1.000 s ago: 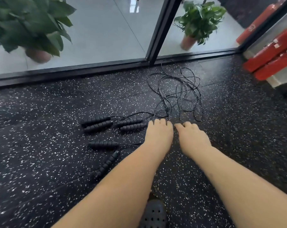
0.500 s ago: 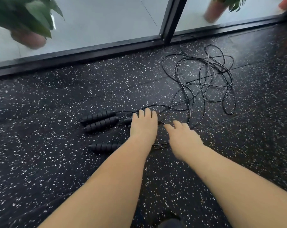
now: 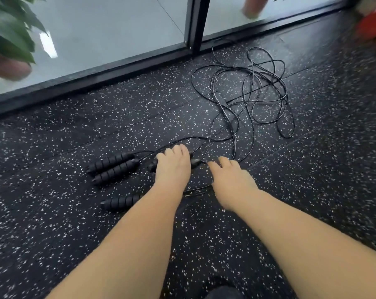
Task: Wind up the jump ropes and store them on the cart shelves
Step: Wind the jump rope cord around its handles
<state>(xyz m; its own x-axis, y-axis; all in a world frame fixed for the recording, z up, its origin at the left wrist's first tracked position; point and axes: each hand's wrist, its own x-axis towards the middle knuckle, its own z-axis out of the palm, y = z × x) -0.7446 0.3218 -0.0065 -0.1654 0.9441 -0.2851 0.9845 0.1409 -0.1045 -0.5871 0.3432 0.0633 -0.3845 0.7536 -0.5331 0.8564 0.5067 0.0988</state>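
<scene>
The ropes [image 3: 258, 98] lie tangled, nothing wound yet. The left hand [image 3: 173, 169] covers a handle [image 3: 152, 166], its grip hidden; the right hand [image 3: 232, 182] reaches, fingers loose.

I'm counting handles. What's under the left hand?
Black handle ends peek out either side of the left hand. Their middles are covered, so the count and grip cannot be told.

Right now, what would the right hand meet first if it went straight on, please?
Probably the black cord lying just beyond the fingertips of the right hand, though depth is unclear.
</scene>
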